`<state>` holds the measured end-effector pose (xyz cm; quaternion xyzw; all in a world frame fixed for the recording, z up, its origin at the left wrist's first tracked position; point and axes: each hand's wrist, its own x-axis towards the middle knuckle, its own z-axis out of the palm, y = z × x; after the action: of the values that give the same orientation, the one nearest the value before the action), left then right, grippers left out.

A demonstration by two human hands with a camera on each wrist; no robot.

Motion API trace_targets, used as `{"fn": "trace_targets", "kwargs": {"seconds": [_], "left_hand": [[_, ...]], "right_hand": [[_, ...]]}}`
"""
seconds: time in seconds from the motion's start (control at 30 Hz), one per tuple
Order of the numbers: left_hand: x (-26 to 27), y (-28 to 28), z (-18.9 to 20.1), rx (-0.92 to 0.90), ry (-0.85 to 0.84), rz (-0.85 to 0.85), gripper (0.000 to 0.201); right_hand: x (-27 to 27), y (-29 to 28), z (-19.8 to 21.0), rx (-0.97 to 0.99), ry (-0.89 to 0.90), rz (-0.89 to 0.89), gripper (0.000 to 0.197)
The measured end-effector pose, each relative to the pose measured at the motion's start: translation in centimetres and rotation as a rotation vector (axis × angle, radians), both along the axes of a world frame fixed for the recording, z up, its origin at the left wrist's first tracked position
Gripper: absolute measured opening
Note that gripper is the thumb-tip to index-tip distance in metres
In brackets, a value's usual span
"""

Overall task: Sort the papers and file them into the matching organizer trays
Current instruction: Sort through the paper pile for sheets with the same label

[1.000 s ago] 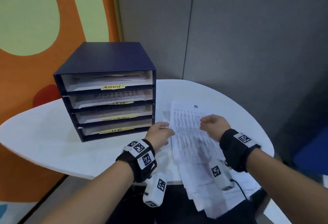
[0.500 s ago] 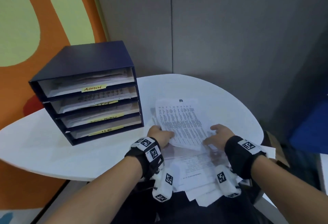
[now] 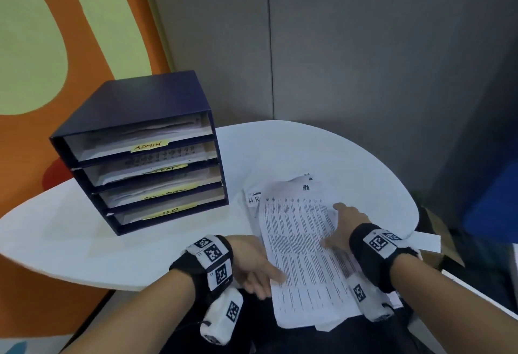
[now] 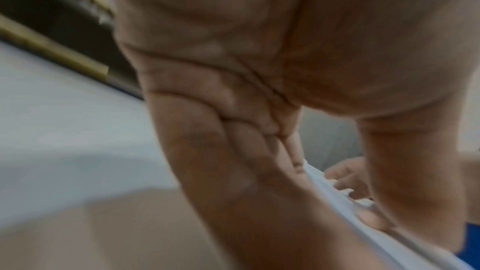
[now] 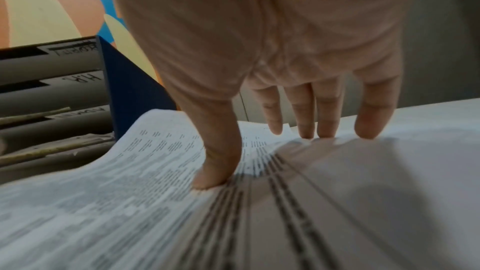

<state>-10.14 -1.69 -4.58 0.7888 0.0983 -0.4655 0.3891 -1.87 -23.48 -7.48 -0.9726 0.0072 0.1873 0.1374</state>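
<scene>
Top sheet squared for filing; trays up-left.

White table (image 3: 322,151) fills mid-frame; organizer (image 3: 134,107) upper left; printed sheet (image 3: 300,255) lower centre, long axis running up-frame; left hand (image 3: 252,266) pinches its left edge, nearer the trays; right hand (image 3: 346,226) lies flat on its right side, fingers (image 5: 306,114) straight.

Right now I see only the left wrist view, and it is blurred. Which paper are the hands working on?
Observer: The top sheet, a printed table with many columns, lying on a loose pile of papers.
Operator: What does the right hand do?
Observer: The right hand lies flat on the sheet's right edge, thumb pressing the print.
Operator: Which tray labels can you read?
Observer: On the organizer, the top label reads ADMIN and the bottom label HR.
</scene>
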Motion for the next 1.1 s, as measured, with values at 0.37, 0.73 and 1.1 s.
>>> {"fn": "trace_targets", "kwargs": {"seconds": [0.37, 0.73, 1.1], "left_hand": [[6.2, 1.4, 0.3, 0.302, -0.873, 0.198, 0.047], [5.7, 1.2, 0.1, -0.259, -0.702, 0.052, 0.016], [9.8, 3.1, -1.4, 0.57, -0.732, 0.086, 0.083]], "right_hand": [[-0.1, 0.2, -0.1, -0.055, -0.077, 0.034, 0.105], [-0.7, 0.7, -0.5, -0.215, -0.758, 0.583, 0.064], [-0.5, 1.3, 0.2, -0.122, -0.865, 0.563, 0.046]]}}
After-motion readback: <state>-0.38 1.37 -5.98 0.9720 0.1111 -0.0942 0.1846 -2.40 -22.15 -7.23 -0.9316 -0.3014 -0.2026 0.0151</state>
